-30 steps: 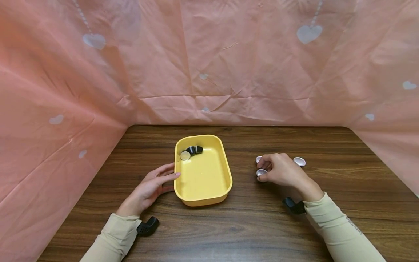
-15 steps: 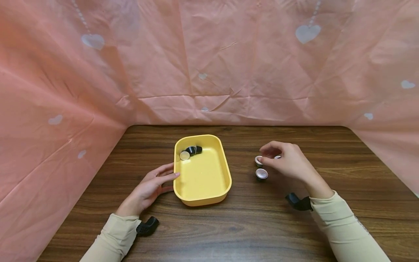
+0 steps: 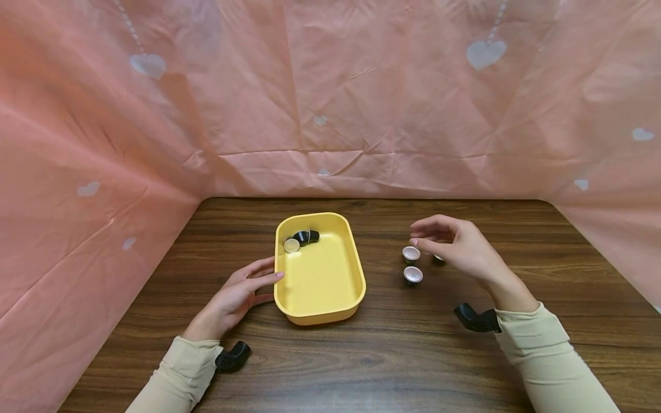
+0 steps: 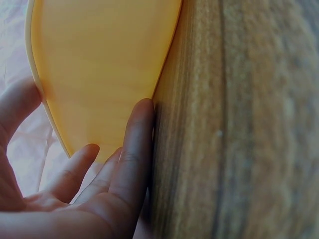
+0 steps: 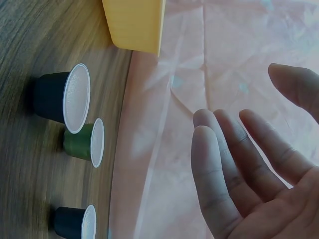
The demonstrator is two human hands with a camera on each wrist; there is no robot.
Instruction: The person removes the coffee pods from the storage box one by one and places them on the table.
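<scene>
My left hand [image 3: 234, 301] touches the left side of a yellow tray [image 3: 358, 267]. Its thumb lies at the rim and straight fingers lie against the outer wall, as the left wrist view shows. Over the table to the tray's right, my right hand [image 3: 467, 246] hovers with loosely bent fingers and nothing between them. Just below its fingertips stand coffee capsules, pale lids up: a green capsule [image 5: 77, 142], a black capsule [image 5: 50, 97] and another black capsule [image 5: 69, 222]. In the head view the hand partly hides one capsule [image 3: 439, 260].
Inside the tray's far left corner lie several capsules, with one pale lid [image 3: 291, 245] and black bodies [image 3: 313, 236] showing. A brown wooden table [image 3: 330, 367] bears everything. Pink cloth [image 3: 341, 115] with white hearts hangs behind and at the sides.
My right hand has lifted off the front capsules and moved back and slightly right. The capsule seen right of it a second ago no longer shows there. My left hand and the tray stay put.
</scene>
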